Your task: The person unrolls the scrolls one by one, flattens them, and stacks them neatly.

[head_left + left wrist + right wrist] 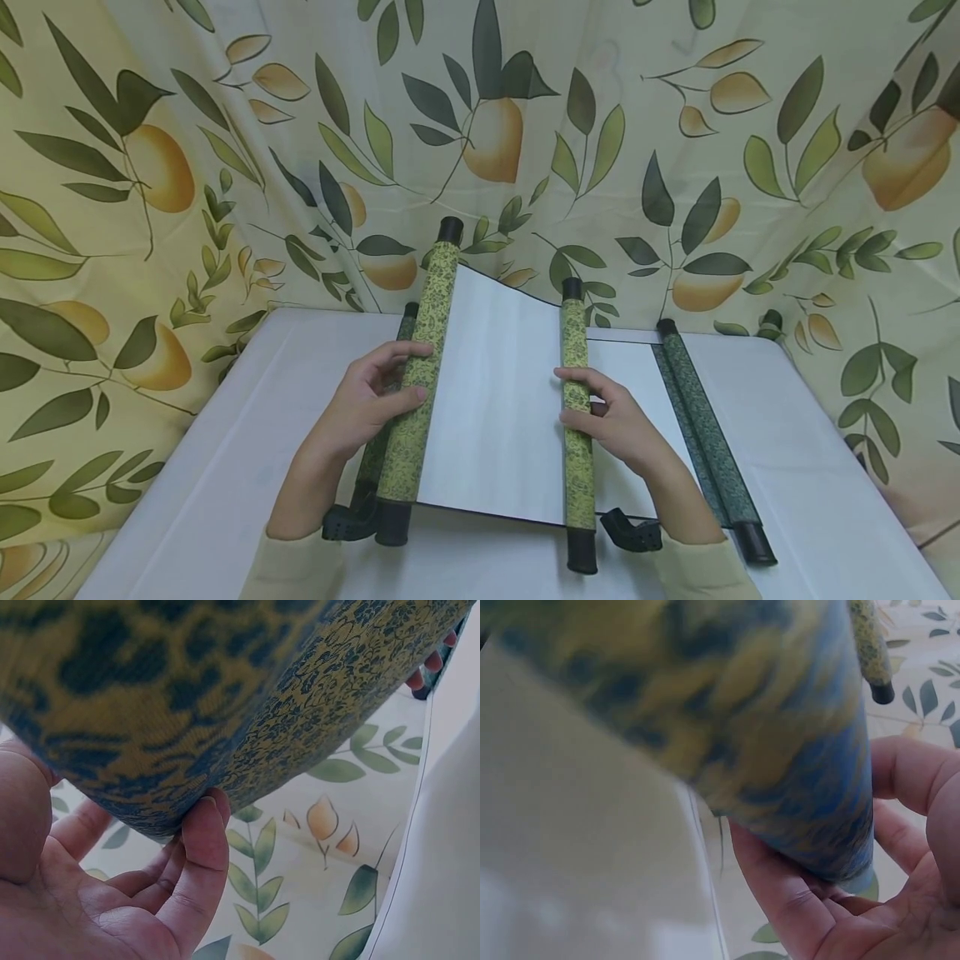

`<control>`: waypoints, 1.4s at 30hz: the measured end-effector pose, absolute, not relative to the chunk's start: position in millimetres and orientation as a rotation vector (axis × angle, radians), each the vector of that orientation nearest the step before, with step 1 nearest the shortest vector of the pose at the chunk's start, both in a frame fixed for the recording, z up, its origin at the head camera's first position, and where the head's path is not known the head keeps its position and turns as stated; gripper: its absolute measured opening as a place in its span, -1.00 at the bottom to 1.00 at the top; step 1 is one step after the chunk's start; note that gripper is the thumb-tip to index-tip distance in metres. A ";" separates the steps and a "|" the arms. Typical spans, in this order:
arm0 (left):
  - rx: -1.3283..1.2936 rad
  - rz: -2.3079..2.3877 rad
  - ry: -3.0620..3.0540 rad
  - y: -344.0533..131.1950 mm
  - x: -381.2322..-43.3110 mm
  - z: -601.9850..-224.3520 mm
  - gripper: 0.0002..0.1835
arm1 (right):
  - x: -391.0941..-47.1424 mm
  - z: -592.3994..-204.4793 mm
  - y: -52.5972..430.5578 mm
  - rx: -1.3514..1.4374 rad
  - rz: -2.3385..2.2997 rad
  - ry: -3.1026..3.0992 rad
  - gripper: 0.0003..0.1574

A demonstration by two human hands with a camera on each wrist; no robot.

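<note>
In the head view, a yellow-green patterned scroll (491, 400) sits just below centre, part unrolled, its white sheet sagging along the upper edge. Its thicker left roller (408, 450) leans toward one o'clock; its right roller (579, 475) stands nearly upright. Both hands are partly closed: the left hand (367, 392), at nine o'clock of the scroll, curls round the outer side of the left roller, and the right hand (618, 417), at three o'clock, grips the right roller the same way. Underneath, a dark green patterned scroll (708, 417) lies part unrolled on the white bench (795, 433), one roller out beyond three o'clock, the other partly hidden behind the left hand. Fruit-and-leaf printed fabric (300, 175) hangs toward twelve o'clock.

In the left wrist view, the left roller fills the picture from ten to one o'clock, with the left hand's bent fingers against its underside at seven; other fingertips (415, 679) show at two.

In the right wrist view, the right roller, blurred, spreads across twelve o'clock, the right hand holds it from four to five, and white sheet covers eight to nine
</note>
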State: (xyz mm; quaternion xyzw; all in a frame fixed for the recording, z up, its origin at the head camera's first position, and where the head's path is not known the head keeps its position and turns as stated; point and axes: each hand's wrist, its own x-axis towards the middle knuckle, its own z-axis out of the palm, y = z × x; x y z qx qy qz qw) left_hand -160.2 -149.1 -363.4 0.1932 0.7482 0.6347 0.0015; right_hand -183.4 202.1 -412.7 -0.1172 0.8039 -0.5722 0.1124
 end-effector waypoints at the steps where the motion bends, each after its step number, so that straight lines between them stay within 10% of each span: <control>1: 0.605 1.992 2.349 -149.1 -160.2 -363.2 -0.51 | -183.3 -412.7 202.3 -0.339 -1.676 2.365 -0.29; 42: 0.598 1.974 2.383 -153.0 -158.5 -359.2 -0.50 | -184.2 -414.7 207.3 -0.283 -1.645 2.438 -0.27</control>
